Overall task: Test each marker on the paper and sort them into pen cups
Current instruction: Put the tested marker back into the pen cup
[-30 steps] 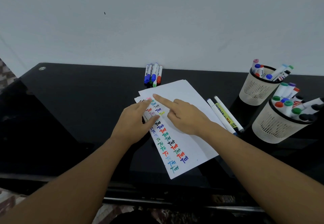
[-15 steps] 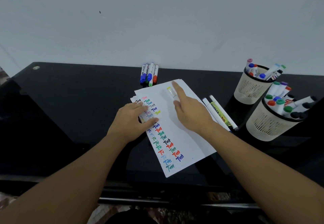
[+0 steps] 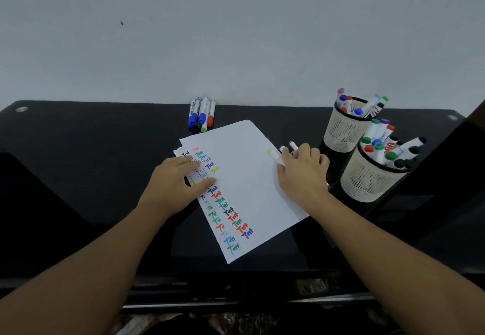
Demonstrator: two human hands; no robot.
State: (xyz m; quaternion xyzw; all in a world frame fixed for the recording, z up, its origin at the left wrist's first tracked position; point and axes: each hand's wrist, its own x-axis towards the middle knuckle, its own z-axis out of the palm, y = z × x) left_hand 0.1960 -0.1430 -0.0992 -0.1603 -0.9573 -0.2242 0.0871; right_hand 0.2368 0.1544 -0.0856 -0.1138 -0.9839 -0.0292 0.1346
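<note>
Markers, slim white plastic barrels (image 3: 275, 155), lie beside the white paper sheet (image 3: 246, 177) under our curled right hand (image 3: 301, 172); we judge them light, stiff, slippery, best pinched mid-barrel, while our flat left hand (image 3: 178, 179) steadies the sheet.

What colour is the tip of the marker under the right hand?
Yellow, on the white marker's tip at the paper's right edge; head view.
</note>
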